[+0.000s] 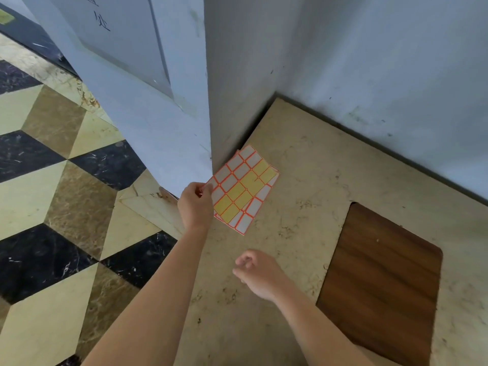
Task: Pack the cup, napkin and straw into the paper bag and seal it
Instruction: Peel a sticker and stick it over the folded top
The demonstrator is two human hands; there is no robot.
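Label sheets (244, 190) on counter (303, 159), wooden board (383, 281) to their right

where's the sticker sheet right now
In the head view the sticker sheet lies on the beige counter, left of centre, by the wall corner. The left hand touches its left edge; the wooden board sits to its right.

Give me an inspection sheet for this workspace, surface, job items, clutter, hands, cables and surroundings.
Surface: beige marble counter with an inset brown wooden panel.
Job's things: cup, napkin, straw and paper bag, nothing seen; sticker sheets lie by the wall corner.
Clutter: nothing seen.
Grippers: left hand pinches the sticker sheets' near corner; right hand hovers loosely curled, empty.
Cables: nothing seen.
Surroundings: grey-white wall, patterned marble floor.
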